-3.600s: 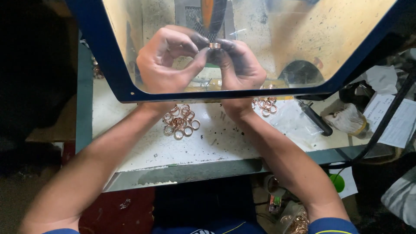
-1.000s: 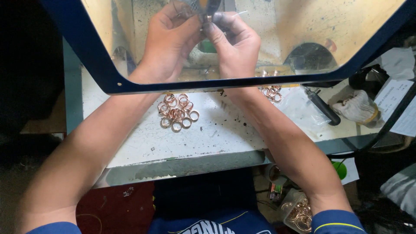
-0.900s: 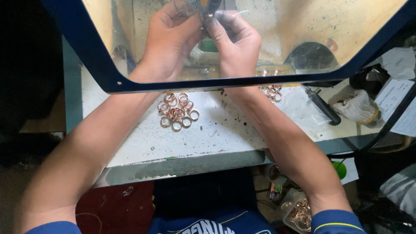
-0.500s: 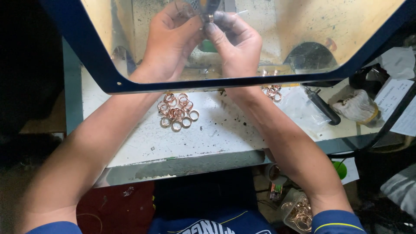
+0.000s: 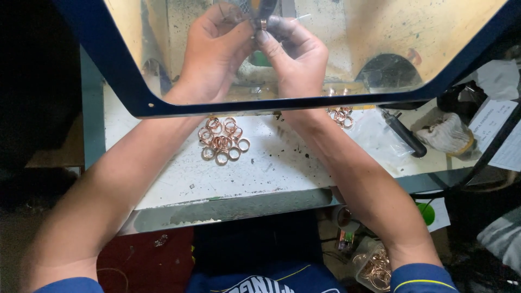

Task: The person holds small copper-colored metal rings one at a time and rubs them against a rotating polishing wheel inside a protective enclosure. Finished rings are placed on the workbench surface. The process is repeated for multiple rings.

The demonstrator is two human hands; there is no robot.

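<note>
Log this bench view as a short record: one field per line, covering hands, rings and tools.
left hand: raised behind the blue-framed shield, fingertips pinching a small ring
right hand: pinching the same small ring from the other side
ring pile: copper-coloured rings loose on the white benchtop, between the forearms
second ring cluster: smaller, beside the right wrist
black-handled tool: lying on the bench, right side
glove: bunched beside the tool

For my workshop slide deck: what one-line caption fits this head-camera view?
Behind a tinted shield, left hand and right hand pinch a small ring; loose copper rings lie on the workbench.
</note>
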